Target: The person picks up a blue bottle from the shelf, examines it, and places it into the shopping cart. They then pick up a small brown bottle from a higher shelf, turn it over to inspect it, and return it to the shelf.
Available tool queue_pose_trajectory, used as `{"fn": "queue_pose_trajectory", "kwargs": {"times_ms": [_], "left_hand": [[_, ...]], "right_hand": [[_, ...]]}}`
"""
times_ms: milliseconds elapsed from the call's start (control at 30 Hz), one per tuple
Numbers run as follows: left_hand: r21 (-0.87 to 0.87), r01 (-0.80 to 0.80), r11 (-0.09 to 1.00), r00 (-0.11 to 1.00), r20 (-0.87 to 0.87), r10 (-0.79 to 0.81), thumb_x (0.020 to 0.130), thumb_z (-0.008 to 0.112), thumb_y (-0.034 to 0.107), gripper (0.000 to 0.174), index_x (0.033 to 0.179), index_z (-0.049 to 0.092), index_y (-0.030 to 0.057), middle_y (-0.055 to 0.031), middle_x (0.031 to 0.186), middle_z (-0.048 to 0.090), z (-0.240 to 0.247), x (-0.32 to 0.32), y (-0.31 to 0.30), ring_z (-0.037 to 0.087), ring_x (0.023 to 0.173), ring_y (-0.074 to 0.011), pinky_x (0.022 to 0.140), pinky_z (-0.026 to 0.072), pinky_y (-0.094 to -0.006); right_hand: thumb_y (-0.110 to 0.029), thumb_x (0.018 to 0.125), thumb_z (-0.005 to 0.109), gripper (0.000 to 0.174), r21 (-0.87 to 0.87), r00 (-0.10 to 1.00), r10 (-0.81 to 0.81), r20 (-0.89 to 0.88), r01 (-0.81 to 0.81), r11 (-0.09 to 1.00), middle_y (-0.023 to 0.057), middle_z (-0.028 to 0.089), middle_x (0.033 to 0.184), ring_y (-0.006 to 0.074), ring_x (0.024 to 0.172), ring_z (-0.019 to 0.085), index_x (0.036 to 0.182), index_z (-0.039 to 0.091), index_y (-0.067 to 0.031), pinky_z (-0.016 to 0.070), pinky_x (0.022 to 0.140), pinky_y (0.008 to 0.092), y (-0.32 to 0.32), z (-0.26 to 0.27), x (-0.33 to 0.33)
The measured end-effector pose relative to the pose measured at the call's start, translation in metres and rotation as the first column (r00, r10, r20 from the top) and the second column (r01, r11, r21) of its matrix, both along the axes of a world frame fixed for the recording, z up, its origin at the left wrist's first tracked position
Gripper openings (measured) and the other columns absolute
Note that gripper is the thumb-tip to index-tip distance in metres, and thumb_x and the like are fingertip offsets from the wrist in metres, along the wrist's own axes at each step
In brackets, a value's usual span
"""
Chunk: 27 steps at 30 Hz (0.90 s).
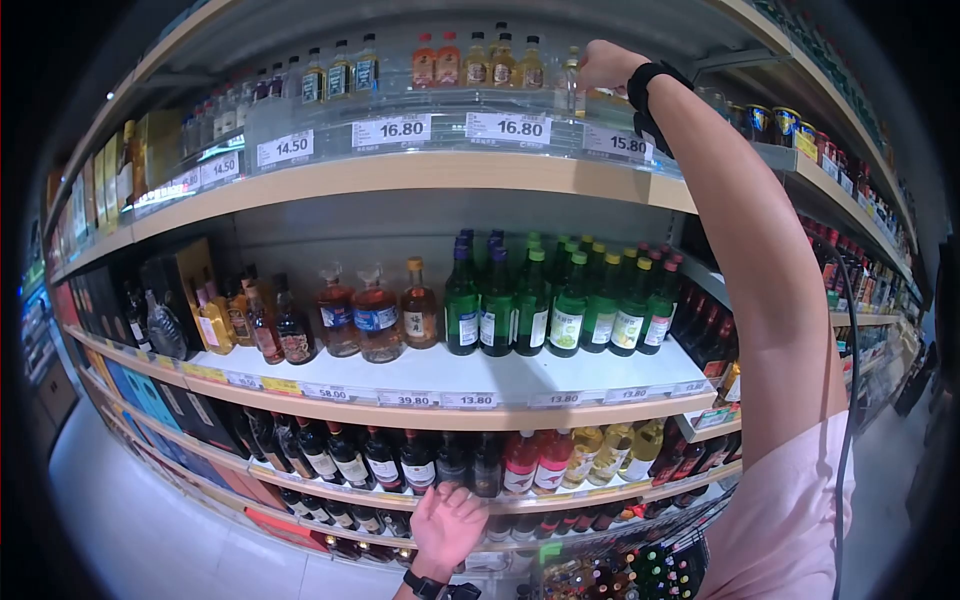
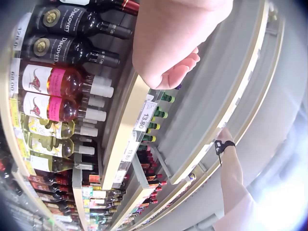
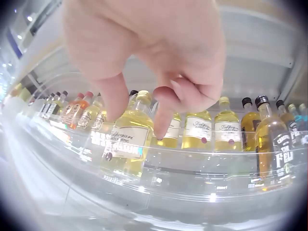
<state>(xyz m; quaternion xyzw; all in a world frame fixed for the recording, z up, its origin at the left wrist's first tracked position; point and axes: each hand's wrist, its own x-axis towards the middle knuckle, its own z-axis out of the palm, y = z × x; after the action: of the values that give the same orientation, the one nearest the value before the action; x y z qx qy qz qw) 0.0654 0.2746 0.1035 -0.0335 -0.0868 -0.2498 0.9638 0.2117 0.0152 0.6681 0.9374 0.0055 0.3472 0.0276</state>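
On the top shelf, my right hand (image 1: 606,66) reaches in among small liquor bottles. Seen from the right wrist, the thumb and forefinger of that hand (image 3: 154,57) pinch the two sides of a small gold-capped bottle (image 3: 129,132) of pale yellow liquor, upright with a white label. A clear plastic guard runs across its lower part. Similar yellow bottles (image 3: 197,130) stand behind and to the right. My left hand (image 1: 450,522) hangs low in front of the wine shelf, fingers loosely curled and holding nothing; the left wrist view shows this hand (image 2: 175,43) from behind.
Green bottles (image 1: 565,310) and amber liquor bottles (image 1: 377,318) fill the middle shelf (image 1: 480,385). Below are wine bottles (image 1: 382,462). A cart (image 1: 600,565) loaded with bottles is near my right side. Price tags (image 1: 508,128) line the shelf edges.
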Motion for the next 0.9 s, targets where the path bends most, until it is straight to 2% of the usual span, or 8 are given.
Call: {"fn": "queue_pose_trajectory", "kwargs": {"times_ms": [133, 333, 433, 567, 667, 767, 867, 900], "left_hand": [[0.001, -0.026, 1.0, 1.0, -0.001, 0.026, 0.096, 0.049, 0.032, 0.026, 0.089, 0.06, 0.0108, -0.0016, 0.076, 0.049, 0.005, -0.003, 0.004, 0.041, 0.069, -0.0142, 0.068, 0.0351, -0.0293], [0.016, -0.057, 0.998, 0.998, -0.008, 0.057, 0.097, 0.049, 0.033, 0.026, 0.089, 0.06, 0.011, -0.0015, 0.076, 0.048, 0.012, -0.006, 0.011, 0.041, 0.069, -0.0141, 0.067, 0.0345, -0.0288], [0.02, -0.061, 0.998, 0.998, -0.006, 0.061, 0.096, 0.049, 0.033, 0.026, 0.089, 0.059, 0.0111, -0.0011, 0.076, 0.048, 0.01, -0.008, 0.012, 0.041, 0.069, -0.0138, 0.067, 0.0343, -0.0286], [0.012, -0.061, 0.998, 0.998, -0.004, 0.061, 0.097, 0.049, 0.033, 0.025, 0.089, 0.059, 0.0111, -0.0004, 0.075, 0.048, 0.01, -0.008, 0.014, 0.041, 0.069, -0.0132, 0.067, 0.0342, -0.0283], [0.005, -0.057, 0.998, 0.998, 0.002, 0.057, 0.097, 0.049, 0.033, 0.024, 0.09, 0.058, 0.0116, -0.0002, 0.075, 0.048, 0.009, -0.009, 0.017, 0.041, 0.069, -0.0128, 0.067, 0.0343, -0.0282], [-0.049, -0.044, 0.998, 0.998, 0.045, 0.046, 0.096, 0.05, 0.03, 0.022, 0.093, 0.058, 0.0098, -0.0026, 0.079, 0.049, 0.004, -0.009, 0.02, 0.04, 0.072, -0.0151, 0.07, 0.0341, -0.0301], [-0.063, -0.03, 0.998, 0.997, 0.074, 0.035, 0.096, 0.05, 0.029, 0.022, 0.093, 0.058, 0.0097, -0.0032, 0.081, 0.052, 0.004, -0.011, 0.02, 0.04, 0.073, -0.0148, 0.071, 0.0342, -0.03], [-0.066, -0.023, 0.998, 0.996, 0.08, 0.028, 0.096, 0.05, 0.029, 0.022, 0.094, 0.059, 0.0096, -0.0033, 0.081, 0.052, 0.004, -0.011, 0.02, 0.04, 0.073, -0.0147, 0.071, 0.0342, -0.0299]], "right_hand": [[-0.03, 0.074, 0.075, 0.031, -0.031, 0.996, 0.052, 0.069, -0.05, 0.998, 0.0094, 0.072, 0.085, 0.027, 0.085, 0.067, 0.084, 0.073, -0.0005, 0.0522, 0.08, 0.0376, -0.001, -0.004, 0.004], [-0.024, 0.074, 0.074, 0.056, -0.049, 0.993, 0.045, 0.109, -0.039, 0.998, 0.0137, 0.068, 0.11, 0.0271, 0.101, 0.065, 0.124, 0.06, -0.0017, 0.0513, 0.088, 0.0356, -0.014, -0.004, 0.0], [-0.023, 0.072, 0.076, 0.075, 0.059, 0.999, 0.021, -0.025, -0.02, 0.998, 0.0155, 0.062, 0.12, 0.0274, 0.109, 0.062, 0.138, 0.047, -0.0027, 0.0499, 0.092, 0.0356, -0.01, -0.005, -0.009], [-0.026, 0.071, 0.076, 0.072, 0.154, 0.997, 0.045, -0.062, -0.035, 0.987, 0.0094, 0.069, 0.096, 0.0198, 0.08, 0.066, 0.135, 0.05, -0.0033, 0.0515, 0.068, 0.0316, -0.008, -0.003, -0.009], [-0.027, 0.078, 0.071, 0.062, 0.052, 0.995, 0.086, -0.047, -0.084, 0.995, 0.0041, 0.063, 0.077, 0.0127, 0.057, 0.051, 0.132, 0.049, -0.0059, 0.0361, 0.045, 0.0281, -0.016, -0.006, 0.005], [-0.027, 0.078, 0.072, 0.064, 0.045, 0.999, -0.021, -0.048, 0.023, 0.999, 0.0041, 0.062, 0.075, 0.0119, 0.054, 0.049, 0.132, 0.047, -0.0029, 0.0345, 0.044, 0.0273, -0.005, -0.01, -0.005], [-0.031, 0.075, 0.074, 0.032, 0.092, 0.996, 0.001, -0.09, 0.008, 0.996, 0.0054, 0.063, 0.067, 0.0151, 0.057, 0.056, 0.085, 0.07, -0.0014, 0.0434, 0.052, 0.0309, -0.016, -0.006, 0.002], [-0.03, 0.077, 0.074, 0.041, 0.101, 0.995, -0.014, -0.096, 0.024, 0.995, 0.0054, 0.061, 0.068, 0.0137, 0.055, 0.053, 0.101, 0.061, 0.0, 0.0405, 0.049, 0.0299, -0.016, -0.007, -0.001]]}}
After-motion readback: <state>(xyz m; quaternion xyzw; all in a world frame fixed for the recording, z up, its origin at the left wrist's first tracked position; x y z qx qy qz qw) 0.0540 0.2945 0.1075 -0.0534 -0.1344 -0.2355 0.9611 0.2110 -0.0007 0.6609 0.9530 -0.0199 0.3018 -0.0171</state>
